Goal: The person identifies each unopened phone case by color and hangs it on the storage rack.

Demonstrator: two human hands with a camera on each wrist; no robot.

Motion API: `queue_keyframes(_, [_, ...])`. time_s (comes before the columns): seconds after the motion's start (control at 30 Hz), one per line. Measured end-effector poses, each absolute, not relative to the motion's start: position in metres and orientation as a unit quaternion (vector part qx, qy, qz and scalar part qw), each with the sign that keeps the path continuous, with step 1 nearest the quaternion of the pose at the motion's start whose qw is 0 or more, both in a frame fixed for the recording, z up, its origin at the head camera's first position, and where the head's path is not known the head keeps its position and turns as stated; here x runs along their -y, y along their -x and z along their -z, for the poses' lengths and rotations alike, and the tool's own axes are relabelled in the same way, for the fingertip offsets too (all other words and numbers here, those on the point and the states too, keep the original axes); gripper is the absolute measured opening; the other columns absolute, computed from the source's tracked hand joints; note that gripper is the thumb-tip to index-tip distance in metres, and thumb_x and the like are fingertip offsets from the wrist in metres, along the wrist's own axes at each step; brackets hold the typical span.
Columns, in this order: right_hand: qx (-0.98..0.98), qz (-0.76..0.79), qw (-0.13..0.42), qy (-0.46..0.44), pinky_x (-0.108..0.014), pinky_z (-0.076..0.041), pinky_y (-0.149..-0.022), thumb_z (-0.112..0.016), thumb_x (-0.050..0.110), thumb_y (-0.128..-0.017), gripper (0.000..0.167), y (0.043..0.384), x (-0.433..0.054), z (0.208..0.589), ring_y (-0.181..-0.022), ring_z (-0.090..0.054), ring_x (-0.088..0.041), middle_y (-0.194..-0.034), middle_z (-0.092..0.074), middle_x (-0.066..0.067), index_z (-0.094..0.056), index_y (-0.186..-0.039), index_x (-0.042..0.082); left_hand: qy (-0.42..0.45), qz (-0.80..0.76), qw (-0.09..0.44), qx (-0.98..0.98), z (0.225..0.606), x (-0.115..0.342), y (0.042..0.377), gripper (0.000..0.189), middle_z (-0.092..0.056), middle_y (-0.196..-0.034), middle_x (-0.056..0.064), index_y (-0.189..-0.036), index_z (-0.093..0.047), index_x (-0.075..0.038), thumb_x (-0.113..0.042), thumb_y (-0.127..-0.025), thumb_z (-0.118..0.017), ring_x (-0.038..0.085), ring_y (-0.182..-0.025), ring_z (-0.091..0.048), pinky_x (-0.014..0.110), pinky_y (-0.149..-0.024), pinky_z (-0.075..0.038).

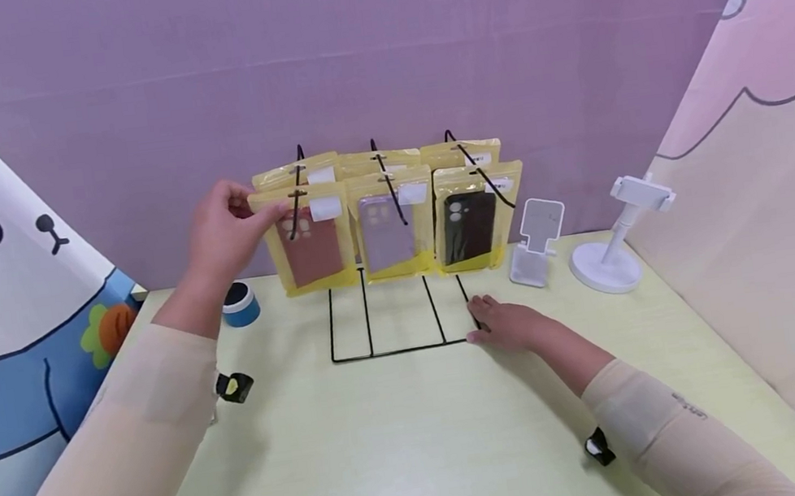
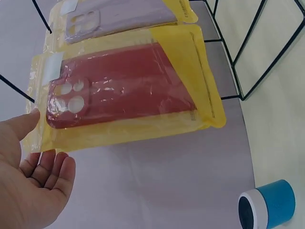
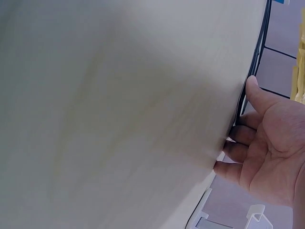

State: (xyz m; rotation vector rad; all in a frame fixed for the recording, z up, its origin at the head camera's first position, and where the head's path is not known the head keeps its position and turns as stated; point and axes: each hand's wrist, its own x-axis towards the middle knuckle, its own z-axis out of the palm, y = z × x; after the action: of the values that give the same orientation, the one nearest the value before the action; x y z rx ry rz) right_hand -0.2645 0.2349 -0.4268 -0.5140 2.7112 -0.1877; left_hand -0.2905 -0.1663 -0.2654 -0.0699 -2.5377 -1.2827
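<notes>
Several yellow-edged clear pouches hang from the prongs of a black wire display rack (image 1: 367,317). My left hand (image 1: 222,227) pinches the upper left edge of the front left pouch, which holds a red phone case (image 1: 313,249). In the left wrist view the thumb lies on the front of this pouch (image 2: 133,136) and the fingers are behind it. Beside it hang a purple phone case (image 1: 387,237) and a black phone case (image 1: 469,227). My right hand (image 1: 513,325) holds the front right corner of the rack's base, thumb at the front bar and fingers by the side bar.
A blue and white round container (image 1: 240,305) stands left of the rack. To the right are a small white folding phone stand (image 1: 537,244) and a white round-based phone holder (image 1: 607,266). A purple cloth backdrop (image 1: 375,54) hangs behind the pale table (image 1: 390,445).
</notes>
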Motion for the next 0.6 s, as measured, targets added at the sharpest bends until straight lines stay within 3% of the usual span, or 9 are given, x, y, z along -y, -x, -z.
queue_keyframes(0.1, [-0.963,0.066,0.188,0.183,-0.054,-0.027,-0.117,-0.046,0.044,-0.102,0.073,0.265,-0.235,0.426,-0.149,-0.017,-0.041,-0.16,-0.02,-0.024,-0.022,-0.154,-0.002,0.029,0.463,0.156,0.872,0.268,0.169,0.288,0.067,-0.052,-0.116,0.005,-0.124,-0.047,-0.011,-0.061,-0.083,-0.067,0.021,-0.108,-0.049,0.033,-0.089,-0.048])
queue_keyframes(0.27, [-0.962,0.069,0.19,0.182,-0.054,-0.026,-0.117,-0.046,0.043,-0.102,0.073,0.265,-0.235,0.424,-0.149,-0.017,-0.041,-0.16,-0.02,-0.025,-0.023,-0.154,-0.003,0.044,0.492,0.187,0.849,0.271,0.175,0.273,0.062,-0.044,-0.136,0.007,-0.136,-0.039,-0.014,-0.052,-0.092,-0.06,0.02,-0.124,-0.042,0.04,-0.107,-0.04])
queue_keyframes(0.43, [-0.961,0.071,0.192,0.186,-0.055,-0.026,-0.117,-0.045,0.043,-0.103,0.073,0.267,-0.233,0.425,-0.148,-0.017,-0.042,-0.16,-0.019,-0.025,-0.022,-0.154,-0.003,0.063,0.493,0.226,0.838,0.285,0.178,0.247,0.053,-0.045,-0.132,0.005,-0.134,-0.041,-0.011,-0.046,-0.097,-0.055,0.017,-0.12,-0.04,0.039,-0.101,-0.039])
queue_keyframes(0.6, [-0.962,0.066,0.196,0.178,-0.054,-0.025,-0.118,-0.045,0.046,-0.102,0.075,0.271,-0.234,0.425,-0.149,-0.016,-0.04,-0.161,-0.018,-0.024,-0.02,-0.155,-0.001,0.098,0.456,0.193,0.863,0.304,0.174,0.226,0.052,-0.047,-0.131,0.011,-0.13,-0.046,-0.004,-0.043,-0.098,-0.055,0.026,-0.118,-0.044,0.044,-0.094,-0.04])
